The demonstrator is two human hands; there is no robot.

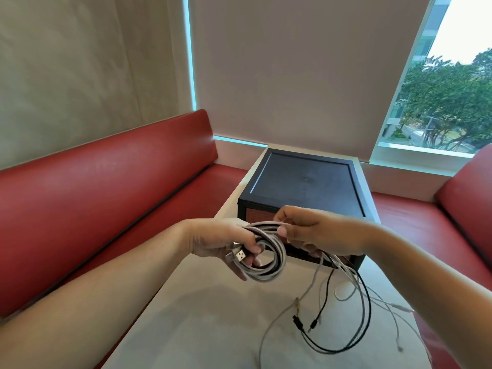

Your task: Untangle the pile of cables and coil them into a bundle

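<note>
Cables (pixel 269 251) sit coiled in our left hand (pixel 226 243), fingers closed round the loops above the table (pixel 202 320); our right hand (pixel 316 233) pinches the top strands, several loose ends trailing down.

no readable text, labels, or numbers

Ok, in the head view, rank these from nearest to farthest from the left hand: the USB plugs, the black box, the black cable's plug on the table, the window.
1. USB plugs: held in the left hand itself.
2. Black box: just behind the hands.
3. Black cable's plug: on the table, lower right.
4. Window: far right, beyond the box.

Box and plug are fairly close to call.
</note>
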